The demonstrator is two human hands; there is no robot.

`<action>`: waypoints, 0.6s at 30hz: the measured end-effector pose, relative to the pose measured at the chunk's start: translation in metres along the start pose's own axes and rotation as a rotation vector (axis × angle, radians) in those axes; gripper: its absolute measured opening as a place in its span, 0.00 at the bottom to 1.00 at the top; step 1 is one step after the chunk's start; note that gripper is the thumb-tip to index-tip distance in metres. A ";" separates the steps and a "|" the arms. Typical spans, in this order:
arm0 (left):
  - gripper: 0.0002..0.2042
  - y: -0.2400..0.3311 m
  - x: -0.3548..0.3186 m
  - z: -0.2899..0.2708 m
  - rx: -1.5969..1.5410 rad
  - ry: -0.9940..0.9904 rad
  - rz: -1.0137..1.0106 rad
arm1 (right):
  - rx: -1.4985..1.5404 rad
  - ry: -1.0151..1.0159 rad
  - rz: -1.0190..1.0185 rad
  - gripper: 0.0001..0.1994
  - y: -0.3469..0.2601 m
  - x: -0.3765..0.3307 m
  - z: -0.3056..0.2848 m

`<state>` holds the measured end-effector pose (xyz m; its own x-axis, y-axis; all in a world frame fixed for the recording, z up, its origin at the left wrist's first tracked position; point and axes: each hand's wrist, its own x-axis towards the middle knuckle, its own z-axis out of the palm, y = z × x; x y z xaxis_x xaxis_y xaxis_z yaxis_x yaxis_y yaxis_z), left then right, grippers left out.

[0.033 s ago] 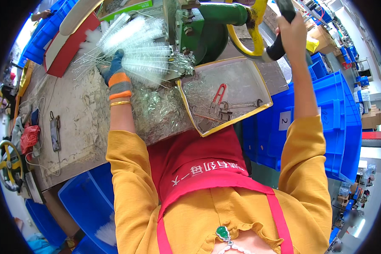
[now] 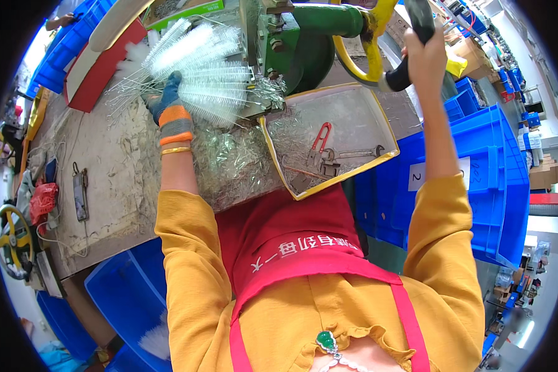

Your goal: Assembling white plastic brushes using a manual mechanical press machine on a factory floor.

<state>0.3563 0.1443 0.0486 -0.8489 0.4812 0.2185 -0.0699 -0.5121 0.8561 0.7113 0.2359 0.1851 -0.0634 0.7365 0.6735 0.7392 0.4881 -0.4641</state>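
My left hand (image 2: 170, 111), in a blue, orange and grey work glove, is closed around a bundle of white bristle brushes (image 2: 214, 80) at the wire-stem side. Their bristle ends fan toward a green machine (image 2: 282, 40) on the worktable. Some fingers are hidden beneath the bundle. At the upper right my bare right hand (image 2: 426, 59) grips a black handle (image 2: 398, 77) joined to the machine's yellow handwheel (image 2: 373, 37).
A yellow-edged tray (image 2: 387, 155) holding red-handled pliers (image 2: 320, 136) and a wrench (image 2: 361, 152) lies right of my left hand. Metal scraps cover the worktable (image 2: 105, 180). A blue crate (image 2: 496, 186) stands at the right, and a blue bin (image 2: 121, 288) sits below left.
My right hand and forearm have shifted slightly left and nearer to me, the black handle moving a little with them. The left hand and brushes stay in place.
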 end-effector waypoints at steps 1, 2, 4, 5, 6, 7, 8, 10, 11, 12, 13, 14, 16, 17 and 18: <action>0.23 -0.002 0.002 0.001 -0.001 0.000 -0.002 | 0.039 0.230 -0.116 0.11 0.018 -0.019 0.012; 0.23 -0.005 0.006 -0.001 -0.002 -0.025 -0.002 | 0.041 0.227 -0.114 0.11 0.026 -0.036 0.025; 0.24 -0.009 0.003 0.001 -0.001 -0.055 -0.012 | 0.341 0.374 -0.016 0.13 0.023 -0.063 0.041; 0.24 -0.010 0.000 0.004 -0.001 -0.062 -0.013 | 0.340 0.371 -0.012 0.13 0.019 -0.063 0.037; 0.24 -0.009 -0.003 0.007 -0.002 -0.070 -0.014 | 0.342 0.312 0.065 0.15 0.015 -0.058 0.030; 0.24 -0.008 -0.003 0.005 0.001 -0.067 -0.011 | 0.350 0.253 0.137 0.16 0.007 -0.052 0.024; 0.23 -0.008 -0.004 0.003 -0.002 -0.036 -0.073 | 0.354 0.252 0.136 0.16 0.003 -0.049 0.020; 0.22 -0.009 -0.001 0.001 -0.007 -0.006 -0.132 | 0.246 0.155 0.128 0.16 -0.002 -0.044 0.014; 0.22 -0.012 0.002 0.000 0.023 0.062 -0.171 | 0.248 0.157 0.126 0.16 -0.004 -0.039 0.010; 0.22 -0.014 0.005 -0.002 0.052 0.131 -0.210 | 0.227 0.117 0.110 0.16 -0.005 -0.034 0.006; 0.22 -0.015 0.005 -0.001 0.050 0.125 -0.210 | 0.201 0.080 0.098 0.15 -0.005 -0.029 0.002; 0.22 -0.017 0.005 -0.001 0.013 0.130 -0.203 | 0.198 0.085 0.098 0.15 -0.005 -0.023 -0.002; 0.23 -0.021 0.006 0.001 -0.025 0.132 -0.194 | 0.120 0.013 0.051 0.13 -0.003 -0.008 -0.006; 0.23 -0.022 0.007 0.000 0.012 0.146 -0.166 | 0.122 0.014 0.051 0.13 -0.006 0.000 -0.008; 0.23 -0.023 0.008 -0.001 0.050 0.161 -0.137 | 0.087 -0.054 0.086 0.13 -0.010 0.009 -0.011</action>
<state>0.3508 0.1592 0.0297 -0.9061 0.4223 0.0242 -0.1682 -0.4121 0.8955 0.7109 0.2327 0.2023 -0.0397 0.8005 0.5981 0.6825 0.4589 -0.5689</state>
